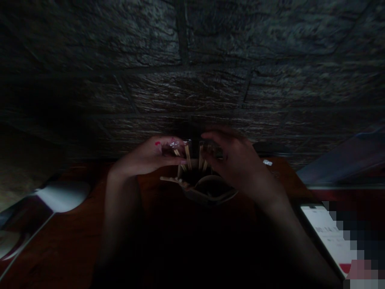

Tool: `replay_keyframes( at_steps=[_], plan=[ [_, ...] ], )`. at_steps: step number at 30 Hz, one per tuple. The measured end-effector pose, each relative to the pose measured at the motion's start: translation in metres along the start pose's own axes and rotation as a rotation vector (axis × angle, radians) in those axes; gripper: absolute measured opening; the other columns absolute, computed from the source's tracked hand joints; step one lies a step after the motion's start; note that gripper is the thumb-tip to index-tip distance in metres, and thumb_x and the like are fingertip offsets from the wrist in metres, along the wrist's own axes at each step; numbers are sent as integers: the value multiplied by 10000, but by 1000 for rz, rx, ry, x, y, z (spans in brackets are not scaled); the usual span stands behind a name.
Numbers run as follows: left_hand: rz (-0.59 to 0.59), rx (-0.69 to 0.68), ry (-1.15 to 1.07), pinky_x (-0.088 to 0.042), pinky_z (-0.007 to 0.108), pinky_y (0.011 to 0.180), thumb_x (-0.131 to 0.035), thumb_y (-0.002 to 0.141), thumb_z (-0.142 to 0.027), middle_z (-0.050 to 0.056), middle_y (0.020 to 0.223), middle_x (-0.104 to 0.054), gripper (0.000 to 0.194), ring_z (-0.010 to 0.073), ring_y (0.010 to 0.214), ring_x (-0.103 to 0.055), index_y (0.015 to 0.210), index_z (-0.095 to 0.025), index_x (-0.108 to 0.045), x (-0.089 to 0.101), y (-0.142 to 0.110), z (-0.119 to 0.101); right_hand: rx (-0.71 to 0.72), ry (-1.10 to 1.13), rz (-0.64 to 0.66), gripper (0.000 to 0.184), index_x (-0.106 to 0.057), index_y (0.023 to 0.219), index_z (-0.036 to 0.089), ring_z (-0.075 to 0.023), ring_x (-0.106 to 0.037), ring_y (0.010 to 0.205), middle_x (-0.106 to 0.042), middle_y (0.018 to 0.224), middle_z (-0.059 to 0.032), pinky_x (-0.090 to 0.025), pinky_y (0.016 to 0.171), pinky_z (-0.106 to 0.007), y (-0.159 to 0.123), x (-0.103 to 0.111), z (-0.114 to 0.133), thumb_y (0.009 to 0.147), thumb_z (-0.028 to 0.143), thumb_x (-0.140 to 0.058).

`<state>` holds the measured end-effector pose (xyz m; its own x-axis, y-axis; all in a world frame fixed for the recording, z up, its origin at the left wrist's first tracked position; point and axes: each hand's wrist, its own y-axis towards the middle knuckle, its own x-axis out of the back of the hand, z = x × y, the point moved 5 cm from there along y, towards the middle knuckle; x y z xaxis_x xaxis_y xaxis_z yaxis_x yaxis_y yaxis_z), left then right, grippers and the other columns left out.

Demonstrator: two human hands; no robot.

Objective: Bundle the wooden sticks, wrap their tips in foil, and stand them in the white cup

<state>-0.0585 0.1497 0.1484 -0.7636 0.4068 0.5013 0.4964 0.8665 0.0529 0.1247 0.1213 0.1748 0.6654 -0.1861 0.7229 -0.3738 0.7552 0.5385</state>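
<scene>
A light-coloured open container [207,198] with compartments stands on the brown table in front of me, its inside dark. Several thin wooden chopsticks [188,156] rise upright from its back part, and another chopstick [169,179] sticks out over its left rim. My left hand [147,156] is closed around the chopsticks on the left, with a shiny clear wrapper at its fingers and red marks near the thumb. My right hand [234,156] curls about the chopsticks on the right; its fingertips are dim and partly hidden.
A dark stone-block wall [186,92] stands right behind the table [75,237]. On the right lie a lit phone [329,228] and a small white scrap [267,162]. A white rounded object [64,196] with a thin pale cord [28,245] is at left.
</scene>
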Motion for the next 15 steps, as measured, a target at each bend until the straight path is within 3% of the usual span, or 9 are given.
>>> replay_keyframes(
  at_steps=[6, 11, 15],
  plan=[
    [-71, 52, 91, -556, 312, 876, -753, 774, -265, 49, 1050, -765, 274, 201, 988, -701, 1031, -178, -718, 8, -8, -5, 94, -49, -173, 236, -721, 1065, 189, -266, -640, 1063, -723, 1099, -91, -491, 924, -402, -8, 18, 20, 871, 112, -610],
    [-79, 39, 110, -565, 303, 879, -739, 802, -271, 50, 1034, -777, 214, 202, 981, -712, 994, -177, -741, 11, -10, -5, 81, 2, -162, 157, -738, 1000, 191, -175, -688, 794, -751, 880, -35, -489, 742, -274, -11, 19, 27, 905, 164, -616],
    [-104, -26, 87, -570, 283, 862, -712, 842, -288, 30, 994, -785, 165, 181, 933, -724, 968, -194, -762, 10, -6, -4, 82, 21, -96, 158, -747, 975, 187, -162, -703, 766, -761, 846, -26, -478, 731, -257, -7, 8, 24, 906, 149, -609]
  ],
)
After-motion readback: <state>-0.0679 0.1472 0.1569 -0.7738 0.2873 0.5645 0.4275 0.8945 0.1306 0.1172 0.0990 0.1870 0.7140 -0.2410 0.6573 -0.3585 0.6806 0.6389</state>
